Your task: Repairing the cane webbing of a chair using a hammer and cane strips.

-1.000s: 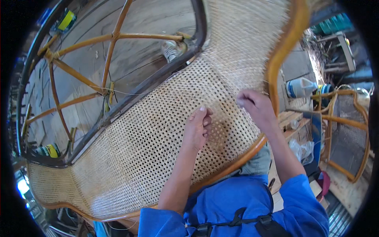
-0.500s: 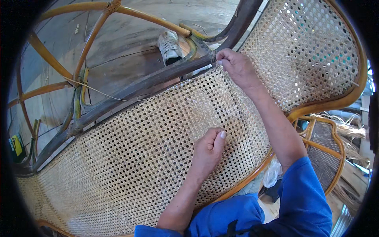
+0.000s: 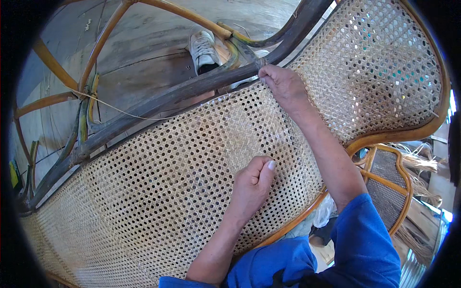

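Note:
A long panel of woven cane webbing [image 3: 158, 192] spans a rattan furniture frame before me. My right hand [image 3: 285, 90] is closed at the panel's far edge, beside the dark frame pole [image 3: 192, 92], its fingertips pressed together near a wrapped joint [image 3: 261, 63]. Whatever it pinches is too small to make out. My left hand [image 3: 253, 181] rests on the webbing in a closed fist, thumb on top; what lies inside is hidden. One thin loose cane strand [image 3: 120, 110] trails from the left rattan struts to the panel's far edge, towards my right hand.
Curved rattan struts [image 3: 108, 41] rise at the far left. Beyond the pole, a white shoe [image 3: 204, 50] is on the floor. A rounded cane-filled section [image 3: 370, 62] extends at the right, with a smaller rattan piece [image 3: 386, 185] and loose cane fibres [image 3: 418, 158] below it.
My view has shifted a little, so the struts and pole sit further left. My right hand's fingers have curled in more at the edge. My left fist stays put.

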Motion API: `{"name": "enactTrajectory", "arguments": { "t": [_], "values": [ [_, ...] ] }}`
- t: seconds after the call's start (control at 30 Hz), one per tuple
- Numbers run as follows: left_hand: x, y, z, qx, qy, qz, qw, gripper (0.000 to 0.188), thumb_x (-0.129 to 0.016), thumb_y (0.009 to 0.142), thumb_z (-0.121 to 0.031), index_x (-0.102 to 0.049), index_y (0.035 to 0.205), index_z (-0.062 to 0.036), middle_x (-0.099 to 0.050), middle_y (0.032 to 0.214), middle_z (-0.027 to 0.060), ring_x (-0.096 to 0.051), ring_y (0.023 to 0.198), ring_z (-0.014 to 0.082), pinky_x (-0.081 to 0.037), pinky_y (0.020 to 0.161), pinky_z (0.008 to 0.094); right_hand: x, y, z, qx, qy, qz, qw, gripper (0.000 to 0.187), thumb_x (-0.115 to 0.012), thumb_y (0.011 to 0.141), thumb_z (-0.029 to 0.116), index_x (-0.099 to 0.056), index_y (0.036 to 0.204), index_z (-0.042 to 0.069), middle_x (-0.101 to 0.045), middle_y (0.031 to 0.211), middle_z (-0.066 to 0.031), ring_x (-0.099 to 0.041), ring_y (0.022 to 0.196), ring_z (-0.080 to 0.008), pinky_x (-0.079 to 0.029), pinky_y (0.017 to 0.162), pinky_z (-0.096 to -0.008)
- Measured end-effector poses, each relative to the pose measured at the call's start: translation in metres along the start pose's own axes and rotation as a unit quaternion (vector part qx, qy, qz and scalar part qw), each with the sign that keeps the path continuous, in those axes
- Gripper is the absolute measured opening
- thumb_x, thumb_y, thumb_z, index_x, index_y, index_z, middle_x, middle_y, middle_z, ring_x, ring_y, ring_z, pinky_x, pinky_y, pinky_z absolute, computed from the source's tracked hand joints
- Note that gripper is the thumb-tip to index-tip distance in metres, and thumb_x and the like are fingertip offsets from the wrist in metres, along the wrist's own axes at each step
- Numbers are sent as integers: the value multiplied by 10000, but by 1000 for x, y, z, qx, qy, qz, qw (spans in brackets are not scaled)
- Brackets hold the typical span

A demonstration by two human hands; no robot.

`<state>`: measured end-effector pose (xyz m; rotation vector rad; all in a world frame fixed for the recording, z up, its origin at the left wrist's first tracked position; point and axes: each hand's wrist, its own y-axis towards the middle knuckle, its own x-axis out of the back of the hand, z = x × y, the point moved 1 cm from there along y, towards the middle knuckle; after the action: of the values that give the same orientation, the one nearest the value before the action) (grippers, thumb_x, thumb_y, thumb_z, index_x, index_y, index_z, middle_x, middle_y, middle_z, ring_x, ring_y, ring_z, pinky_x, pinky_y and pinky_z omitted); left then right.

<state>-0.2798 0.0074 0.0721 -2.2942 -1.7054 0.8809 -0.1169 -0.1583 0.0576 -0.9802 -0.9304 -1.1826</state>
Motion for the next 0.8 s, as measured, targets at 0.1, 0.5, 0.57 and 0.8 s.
{"name": "enactTrajectory", "arguments": {
  "t": [0.1, 0.5, 0.57, 0.8],
  "values": [
    [2, 0, 3, 3, -2, 4, 1000, 165, -527, 944, -170, -598, 961, -21, -520, 624, 4, -461, 579, 59, -410, 538, 243, -4, -2, 1, 34, 8, -17, 999, 142, -516, 881, 199, -624, 899, 109, -639, 827, -121, -628, 791, -319, -487, 679, -404],
    [5, 1, -3, 55, -8, 38, 998, 188, -503, 964, -185, -599, 972, -23, -523, 745, -34, -451, 686, 32, -400, 629, 204, -7, -5, -4, 114, -17, -85, 990, 129, -489, 866, 136, -599, 894, 74, -593, 790, -124, -602, 786, -313, -475, 673, -414],
    [4, 2, 2, 27, -5, 19, 999, 189, -519, 953, -188, -603, 966, -20, -544, 690, -1, -476, 635, 52, -417, 591, 229, -8, -8, 0, 125, -28, -89, 988, 121, -490, 864, 123, -595, 895, 72, -592, 788, -124, -601, 781, -313, -476, 674, -413],
    [4, 3, 1, 27, -14, 13, 999, 194, -535, 940, -196, -607, 974, -18, -573, 640, 52, -512, 584, 82, -443, 560, 261, -6, -14, 3, 150, -54, -100, 982, 67, -518, 832, 86, -575, 861, 67, -589, 786, -127, -591, 762, -312, -480, 663, -402]
  ]
}}
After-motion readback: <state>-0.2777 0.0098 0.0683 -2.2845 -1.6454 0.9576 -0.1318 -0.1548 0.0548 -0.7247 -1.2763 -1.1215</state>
